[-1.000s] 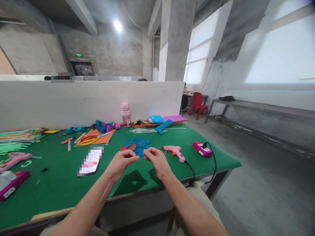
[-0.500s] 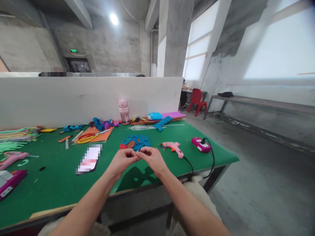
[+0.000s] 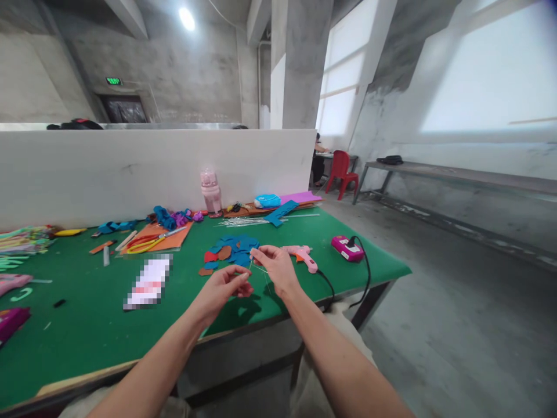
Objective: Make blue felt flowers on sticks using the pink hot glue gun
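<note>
Head view: right hand (image 3: 274, 268) pinches a thin strand (image 3: 261, 269) over the green table (image 3: 100, 325)'s near side; left hand (image 3: 227, 288) sits just beside it, apart, can't tell if gripping. Drifting right could snag it on the glue gun (image 3: 307, 259), I reckon.

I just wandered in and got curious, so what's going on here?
A person is working with bare hands at a green table. The right hand pinches a thin, pale strand; whether the left hand, close by, also holds it is too fine to tell. Just beyond the hands lies a pile of cut pieces, mostly blue. A pink glue gun lies to the right of it.
</note>
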### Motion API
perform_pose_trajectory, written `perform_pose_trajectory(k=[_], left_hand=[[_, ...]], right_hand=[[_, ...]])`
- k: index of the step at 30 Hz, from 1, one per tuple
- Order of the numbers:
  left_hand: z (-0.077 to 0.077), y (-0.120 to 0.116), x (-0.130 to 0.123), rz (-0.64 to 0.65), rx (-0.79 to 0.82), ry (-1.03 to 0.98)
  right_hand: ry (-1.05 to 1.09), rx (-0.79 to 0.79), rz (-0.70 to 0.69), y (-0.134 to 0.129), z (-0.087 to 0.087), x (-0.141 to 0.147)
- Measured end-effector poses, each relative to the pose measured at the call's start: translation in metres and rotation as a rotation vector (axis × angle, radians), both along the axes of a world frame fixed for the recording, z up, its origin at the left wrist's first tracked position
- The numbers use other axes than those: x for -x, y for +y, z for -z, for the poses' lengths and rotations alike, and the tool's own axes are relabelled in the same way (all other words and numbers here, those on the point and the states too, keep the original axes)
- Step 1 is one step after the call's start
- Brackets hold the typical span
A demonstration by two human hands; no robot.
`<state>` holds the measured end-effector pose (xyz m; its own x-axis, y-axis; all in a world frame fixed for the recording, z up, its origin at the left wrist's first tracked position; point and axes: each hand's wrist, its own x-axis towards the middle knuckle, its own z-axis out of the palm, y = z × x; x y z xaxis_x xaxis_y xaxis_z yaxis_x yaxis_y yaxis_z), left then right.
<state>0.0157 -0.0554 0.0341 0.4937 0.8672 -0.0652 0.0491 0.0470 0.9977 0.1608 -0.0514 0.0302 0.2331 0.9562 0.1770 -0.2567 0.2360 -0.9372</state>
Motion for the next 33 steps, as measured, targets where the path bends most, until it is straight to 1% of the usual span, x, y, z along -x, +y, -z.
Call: perform_pose_trajectory(k=[4, 8, 13, 20, 33], left_hand=[[0.002, -0.001, -0.006, -0.005, -0.188, 0.102], [0.006, 0.003, -0.005, -0.003, -0.254, 0.144], [0.008, 0.004, -0.005, 0.007, -0.256, 0.153], [0.005, 0.003, -0.005, 0.002, -0.269, 0.191], [0.006, 0.004, -0.004, -0.003, -0.260, 0.186]], right_hand=[[-0.028, -0.018, 0.002, -0.001, -0.001, -0.002], [-0.062, -0.016, -0.003, -0.002, -0.002, -0.005], [-0.110, -0.036, -0.027, -0.003, -0.001, -0.008], [-0.115, 0.003, -0.064, -0.005, -0.004, -0.011], [-0.140, 0.005, -0.073, -0.005, -0.003, -0.012]])
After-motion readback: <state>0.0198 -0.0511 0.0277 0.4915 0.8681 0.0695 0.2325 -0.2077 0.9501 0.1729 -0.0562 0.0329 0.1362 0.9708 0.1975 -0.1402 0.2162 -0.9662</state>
